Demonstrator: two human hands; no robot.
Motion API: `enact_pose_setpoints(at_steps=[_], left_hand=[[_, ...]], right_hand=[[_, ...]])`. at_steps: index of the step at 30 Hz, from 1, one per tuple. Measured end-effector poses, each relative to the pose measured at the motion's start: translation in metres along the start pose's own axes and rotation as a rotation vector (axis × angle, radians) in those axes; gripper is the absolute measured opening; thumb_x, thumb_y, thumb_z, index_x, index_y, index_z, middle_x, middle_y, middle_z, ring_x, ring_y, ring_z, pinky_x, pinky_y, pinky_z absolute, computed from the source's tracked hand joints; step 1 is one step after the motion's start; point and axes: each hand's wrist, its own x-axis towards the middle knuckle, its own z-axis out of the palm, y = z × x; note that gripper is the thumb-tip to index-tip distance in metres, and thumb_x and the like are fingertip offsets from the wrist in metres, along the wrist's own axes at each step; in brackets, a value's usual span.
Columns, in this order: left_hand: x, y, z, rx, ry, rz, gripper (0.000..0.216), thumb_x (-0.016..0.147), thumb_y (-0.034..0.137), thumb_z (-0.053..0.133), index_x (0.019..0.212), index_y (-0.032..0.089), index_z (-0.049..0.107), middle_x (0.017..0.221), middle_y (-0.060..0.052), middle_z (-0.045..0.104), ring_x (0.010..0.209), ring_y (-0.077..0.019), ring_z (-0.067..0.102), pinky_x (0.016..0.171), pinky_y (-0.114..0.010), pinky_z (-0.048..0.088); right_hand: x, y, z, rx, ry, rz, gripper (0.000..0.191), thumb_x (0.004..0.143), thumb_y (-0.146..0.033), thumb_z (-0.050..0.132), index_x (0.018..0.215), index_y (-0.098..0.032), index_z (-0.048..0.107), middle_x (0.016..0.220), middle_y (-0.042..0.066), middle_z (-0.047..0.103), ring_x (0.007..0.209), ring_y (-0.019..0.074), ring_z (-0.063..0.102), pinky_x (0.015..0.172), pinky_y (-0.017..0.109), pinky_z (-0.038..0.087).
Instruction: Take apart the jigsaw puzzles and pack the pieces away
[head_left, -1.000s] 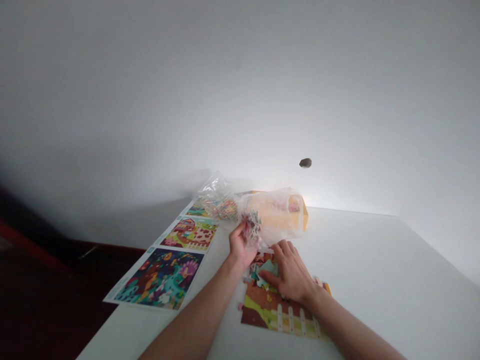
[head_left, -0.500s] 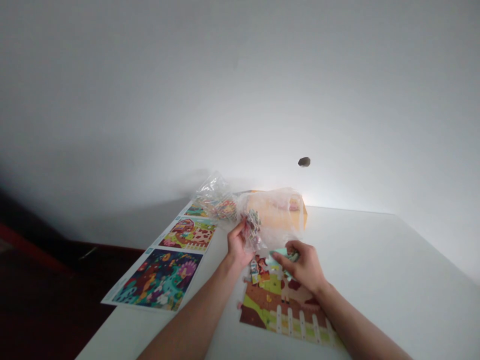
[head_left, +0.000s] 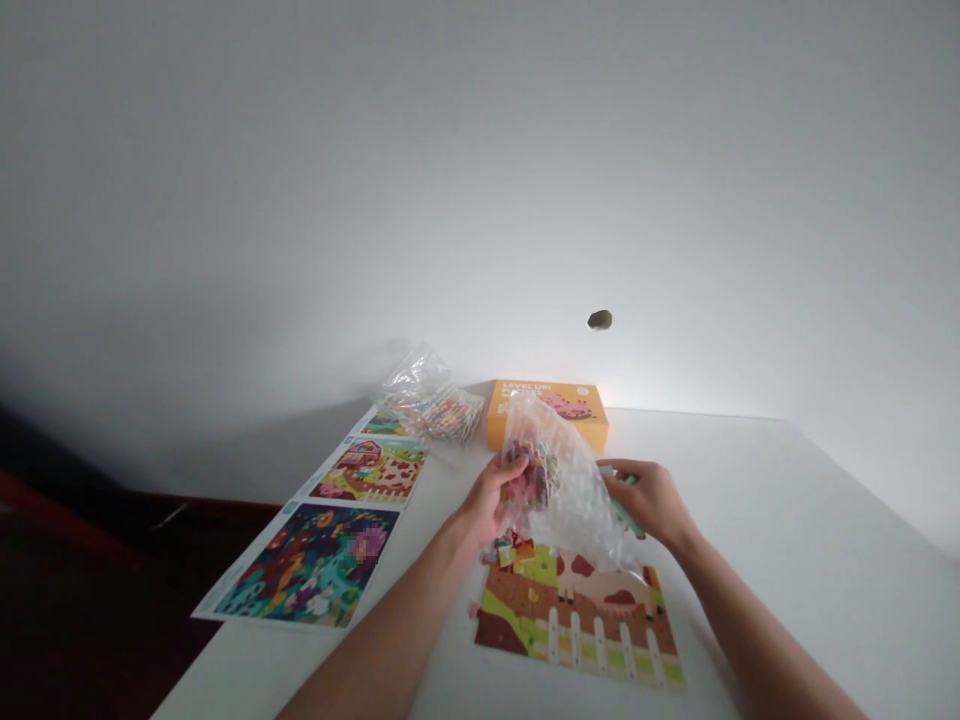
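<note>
My left hand (head_left: 491,500) is closed on a clear plastic bag (head_left: 574,500) with several jigsaw pieces (head_left: 536,470) inside it. The bag hangs over the top of a partly assembled jigsaw puzzle (head_left: 600,620) showing a cow's legs and a white fence. My right hand (head_left: 649,500), to the right of the bag, is closed on a few light green puzzle pieces (head_left: 628,515). Its fingertips lie at the bag's right edge, and I cannot tell whether they touch the plastic.
A yellow puzzle box (head_left: 551,415) stands against the wall behind the bag. To its left lies a second plastic bag of pieces (head_left: 446,410). A printed picture sheet (head_left: 300,560) lies along the table's left edge. The wall (head_left: 600,200) has a small hole.
The bag has turned over, its loose end swinging from above the pieces down over the puzzle, uncovering the yellow box. My right hand has moved right and slightly up with its pieces.
</note>
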Motion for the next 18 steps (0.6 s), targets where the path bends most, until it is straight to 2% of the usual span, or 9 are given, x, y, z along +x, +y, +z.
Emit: enact_pose_setpoints(at_steps=[3,6,8,11,14,16,18], left_hand=[[0.002,0.001,-0.002,-0.020,0.023,0.022,0.018,0.072,0.020,0.074,0.085,0.015,0.063,0.066,-0.001,0.069,0.052,-0.0153,0.065,0.048,-0.024,0.050],[0.005,0.005,-0.005,-0.120,0.045,0.082,0.020,0.075,0.023,0.072,0.092,0.017,0.064,0.075,-0.001,0.072,0.058,-0.0158,0.067,0.051,-0.025,0.052],[0.006,0.006,-0.007,-0.164,0.035,0.094,0.022,0.076,0.023,0.071,0.096,0.017,0.064,0.079,-0.002,0.072,0.062,-0.0162,0.068,0.053,-0.025,0.053],[0.005,0.006,-0.008,-0.113,0.043,0.064,0.022,0.075,0.024,0.071,0.094,0.016,0.064,0.075,-0.002,0.071,0.056,-0.0152,0.066,0.048,-0.024,0.051],[0.002,0.003,-0.004,0.012,0.031,0.006,0.020,0.072,0.024,0.073,0.086,0.015,0.063,0.066,-0.001,0.067,0.049,-0.0142,0.063,0.043,-0.022,0.048],[0.000,0.000,0.000,0.092,-0.009,-0.024,0.020,0.069,0.023,0.076,0.081,0.015,0.062,0.063,0.000,0.065,0.047,-0.0136,0.061,0.043,-0.022,0.048],[-0.002,-0.004,0.004,0.156,-0.054,-0.041,0.023,0.067,0.024,0.078,0.081,0.015,0.062,0.063,0.000,0.064,0.048,-0.0138,0.061,0.044,-0.023,0.049]], right_hand=[[0.000,0.001,0.003,0.044,-0.199,-0.045,0.023,0.074,-0.031,0.061,0.081,-0.015,0.075,0.058,-0.002,0.057,0.051,0.0105,0.052,0.046,0.019,0.039],[0.000,0.001,-0.005,0.157,-0.352,-0.001,0.026,0.074,-0.035,0.063,0.075,-0.011,0.074,0.058,0.001,0.060,0.051,0.0116,0.052,0.046,0.021,0.040],[-0.002,-0.002,-0.012,0.253,-0.476,0.007,0.032,0.072,-0.038,0.068,0.086,-0.011,0.075,0.066,0.003,0.064,0.056,0.0138,0.055,0.052,0.023,0.044],[-0.005,-0.009,-0.018,0.392,-0.583,-0.045,0.053,0.068,-0.039,0.075,0.114,-0.014,0.068,0.082,0.004,0.069,0.074,0.0187,0.061,0.068,0.029,0.049],[-0.005,-0.013,-0.019,0.483,-0.533,-0.050,0.063,0.070,-0.041,0.074,0.127,-0.017,0.058,0.085,0.004,0.069,0.078,0.0194,0.061,0.074,0.032,0.050],[-0.003,-0.012,-0.019,0.465,-0.418,-0.032,0.056,0.072,-0.045,0.073,0.118,-0.015,0.063,0.082,0.005,0.068,0.076,0.0197,0.061,0.072,0.032,0.051],[0.000,-0.008,-0.018,0.415,-0.266,0.011,0.047,0.075,-0.052,0.069,0.099,-0.012,0.070,0.073,0.006,0.067,0.070,0.0201,0.061,0.065,0.031,0.050]])
